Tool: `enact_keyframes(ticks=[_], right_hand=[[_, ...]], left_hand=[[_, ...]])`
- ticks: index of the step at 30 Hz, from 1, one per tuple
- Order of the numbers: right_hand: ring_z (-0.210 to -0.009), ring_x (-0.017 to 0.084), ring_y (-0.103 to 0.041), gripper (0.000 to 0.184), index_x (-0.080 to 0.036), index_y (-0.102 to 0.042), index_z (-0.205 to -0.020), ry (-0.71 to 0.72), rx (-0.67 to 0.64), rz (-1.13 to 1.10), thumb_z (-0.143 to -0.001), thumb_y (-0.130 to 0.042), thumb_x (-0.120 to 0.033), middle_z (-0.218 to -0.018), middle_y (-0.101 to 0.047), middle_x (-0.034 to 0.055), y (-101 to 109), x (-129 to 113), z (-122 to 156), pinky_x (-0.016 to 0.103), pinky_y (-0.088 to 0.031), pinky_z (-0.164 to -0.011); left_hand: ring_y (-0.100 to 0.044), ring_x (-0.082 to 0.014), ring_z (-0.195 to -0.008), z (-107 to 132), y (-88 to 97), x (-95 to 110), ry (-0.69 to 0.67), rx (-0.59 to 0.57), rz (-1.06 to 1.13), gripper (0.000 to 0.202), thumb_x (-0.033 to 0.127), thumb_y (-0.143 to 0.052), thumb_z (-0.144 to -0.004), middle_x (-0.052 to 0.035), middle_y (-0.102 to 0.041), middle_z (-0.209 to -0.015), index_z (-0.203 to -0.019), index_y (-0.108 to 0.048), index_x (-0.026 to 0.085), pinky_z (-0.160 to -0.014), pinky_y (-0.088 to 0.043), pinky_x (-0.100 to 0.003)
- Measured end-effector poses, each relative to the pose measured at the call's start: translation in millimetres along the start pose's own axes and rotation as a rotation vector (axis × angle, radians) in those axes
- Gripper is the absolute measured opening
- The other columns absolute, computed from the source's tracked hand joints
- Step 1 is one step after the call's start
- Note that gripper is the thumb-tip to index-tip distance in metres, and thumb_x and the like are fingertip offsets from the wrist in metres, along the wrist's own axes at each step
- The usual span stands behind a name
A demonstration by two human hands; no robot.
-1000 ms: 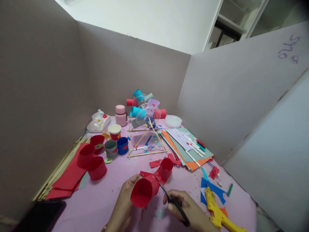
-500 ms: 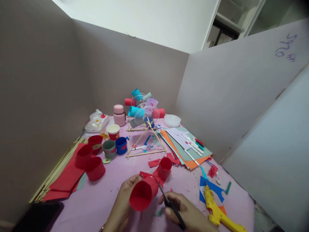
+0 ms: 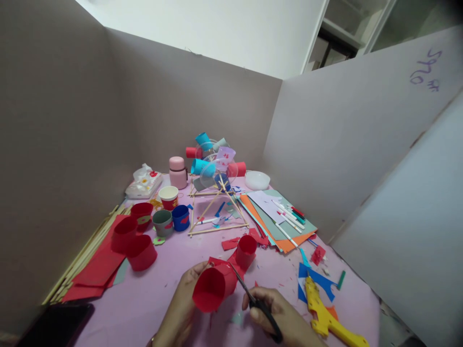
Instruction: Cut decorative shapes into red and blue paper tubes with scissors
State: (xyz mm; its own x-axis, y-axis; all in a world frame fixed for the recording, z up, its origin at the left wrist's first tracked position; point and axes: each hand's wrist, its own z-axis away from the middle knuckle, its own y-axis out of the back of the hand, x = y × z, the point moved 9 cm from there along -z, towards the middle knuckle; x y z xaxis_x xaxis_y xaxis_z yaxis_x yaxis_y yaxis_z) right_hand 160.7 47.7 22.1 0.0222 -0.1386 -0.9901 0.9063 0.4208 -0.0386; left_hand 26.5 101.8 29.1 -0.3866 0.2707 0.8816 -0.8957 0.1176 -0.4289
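Note:
My left hand [image 3: 188, 294] is closed around a red paper cup [image 3: 210, 290], whose wide mouth faces me. A flap of red paper sticks out at the cup's far edge. In my right hand [image 3: 269, 308] is a pair of scissors [image 3: 265, 315] with black handles. Their blades lie against the red paper on the cup's far side; whether they are cutting into it I cannot tell. Just beyond stands a smaller red paper cup [image 3: 246, 251] on the table, with red paper at its base.
A yellow glue gun [image 3: 321, 313] lies at right by blue paper scraps. More red cups [image 3: 141, 253], a grey cup [image 3: 163, 223] and a blue cup [image 3: 180, 218] stand at left. A stick-framed wheel with cups [image 3: 217, 164] is behind. Coloured paper and markers [image 3: 289, 214] lie right.
The red cup has tilted slightly in my left hand. My right hand has turned a little with the scissors, their handles shifting slightly right. The whole view has drifted a bit.

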Motion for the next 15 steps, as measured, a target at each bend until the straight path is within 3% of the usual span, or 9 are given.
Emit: enact_keyframes(ticks=[11,15], right_hand=[[-0.041,0.003,-0.026,0.053,-0.014,-0.058,-0.081,-0.008,0.002,0.020,-0.068,-0.067,-0.065,-0.052,-0.037,-0.0095,0.4,-2.9,3.9,0.017,-0.019,-0.038],[-0.041,0.003,-0.028,0.057,-0.014,-0.058,-0.089,-0.028,-0.030,-0.011,-0.068,-0.066,-0.066,-0.056,-0.040,-0.0087,-3.0,1.5,5.3,0.016,-0.020,-0.038]], left_hand=[[-0.052,-0.0115,-0.045,-5.3,2.3,-1.7,0.038,-0.015,-0.025,0.025,0.035,-0.079,-0.058,-0.0009,-0.067,-0.052,-0.062,-0.068,0.013,-0.046,-0.038,-0.022],[-0.054,-0.0127,-0.047,-3.1,0.4,-0.2,0.026,-0.029,-0.049,0.023,0.035,-0.076,-0.063,-0.0025,-0.068,-0.055,-0.065,-0.069,0.012,-0.048,-0.039,-0.023]])
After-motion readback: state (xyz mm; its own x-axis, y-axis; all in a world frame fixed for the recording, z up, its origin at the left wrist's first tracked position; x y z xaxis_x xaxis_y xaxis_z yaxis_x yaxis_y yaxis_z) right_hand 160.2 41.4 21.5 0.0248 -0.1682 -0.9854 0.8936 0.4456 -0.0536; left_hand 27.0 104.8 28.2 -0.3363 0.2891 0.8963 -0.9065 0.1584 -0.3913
